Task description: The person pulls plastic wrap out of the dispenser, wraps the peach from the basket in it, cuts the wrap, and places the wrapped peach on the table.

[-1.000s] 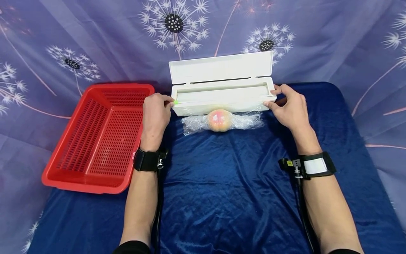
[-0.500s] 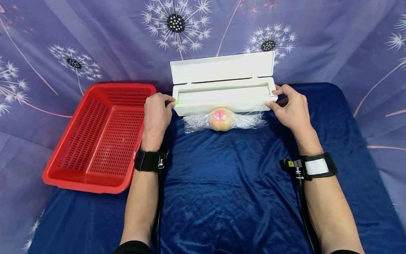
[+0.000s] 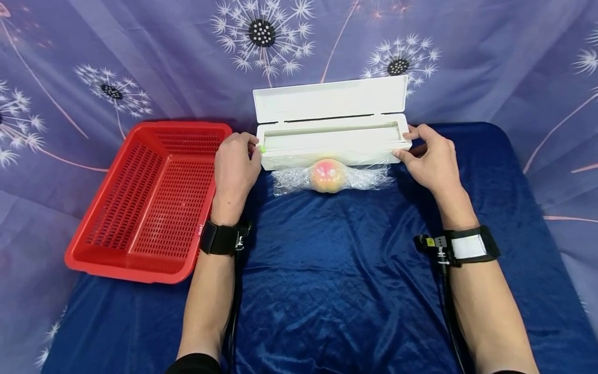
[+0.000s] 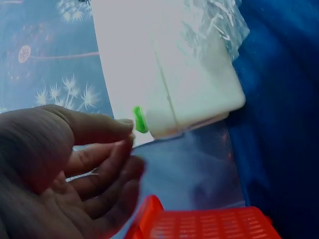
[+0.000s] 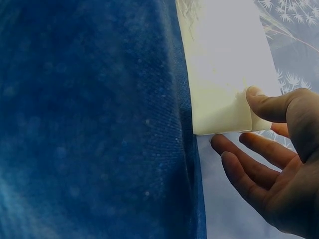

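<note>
A long white cling film dispenser (image 3: 334,156) stands at the back with its lid (image 3: 330,101) raised. Its right end is gripped by my right hand (image 3: 433,158), thumb on the front and index finger at the back corner. At the left end, my left hand (image 3: 235,166) has its loosely bent fingertips beside the small green slider (image 4: 140,119), holding nothing visible. Against the dispenser's front lies a peach (image 3: 327,176). Clear cling film (image 3: 369,177) covers it and spreads crumpled to both sides.
A red plastic basket (image 3: 140,208) with slotted walls stands to the left, its rim close to my left forearm. Blue cloth (image 3: 336,270) covers the table. Behind hangs a purple curtain (image 3: 187,47) printed with dandelions.
My left fingers have shifted from the green slider to just beside it, the thumb turning. My right hand keeps its grip. The whole view has drifted slightly.
</note>
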Demonstrator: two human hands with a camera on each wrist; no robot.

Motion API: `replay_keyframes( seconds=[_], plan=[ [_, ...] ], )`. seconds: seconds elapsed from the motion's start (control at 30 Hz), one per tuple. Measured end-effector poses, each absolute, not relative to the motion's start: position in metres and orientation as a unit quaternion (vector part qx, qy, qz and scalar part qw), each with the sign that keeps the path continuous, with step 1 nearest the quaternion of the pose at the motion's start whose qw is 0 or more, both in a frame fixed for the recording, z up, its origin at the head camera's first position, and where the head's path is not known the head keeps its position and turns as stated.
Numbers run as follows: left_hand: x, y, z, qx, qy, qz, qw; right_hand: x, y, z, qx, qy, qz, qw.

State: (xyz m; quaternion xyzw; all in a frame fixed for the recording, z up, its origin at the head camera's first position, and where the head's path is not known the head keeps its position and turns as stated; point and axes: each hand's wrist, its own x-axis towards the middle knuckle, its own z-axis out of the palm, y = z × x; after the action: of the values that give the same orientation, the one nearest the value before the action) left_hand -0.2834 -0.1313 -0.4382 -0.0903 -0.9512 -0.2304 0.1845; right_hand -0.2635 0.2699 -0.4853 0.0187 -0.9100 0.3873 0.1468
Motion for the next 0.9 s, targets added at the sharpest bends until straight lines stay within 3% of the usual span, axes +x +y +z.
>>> replay_keyframes(
  seconds=[0.13,0.33,0.9],
  plan=[
    [-0.281,-0.112,-0.441,-0.167,-0.941,-0.212,0.205,-0.263,0.271,-0.485,0.017,-0.910,0.389,0.143],
    [-0.274,-0.078,-0.453,-0.238,-0.935,-0.179,0.192,-0.264,0.269,-0.484,0.015,-0.909,0.391,0.141],
    [-0.282,-0.048,-0.472,-0.275,-0.920,-0.190,0.202,-0.265,0.270,-0.483,0.011,-0.911,0.388,0.137]
  ],
)
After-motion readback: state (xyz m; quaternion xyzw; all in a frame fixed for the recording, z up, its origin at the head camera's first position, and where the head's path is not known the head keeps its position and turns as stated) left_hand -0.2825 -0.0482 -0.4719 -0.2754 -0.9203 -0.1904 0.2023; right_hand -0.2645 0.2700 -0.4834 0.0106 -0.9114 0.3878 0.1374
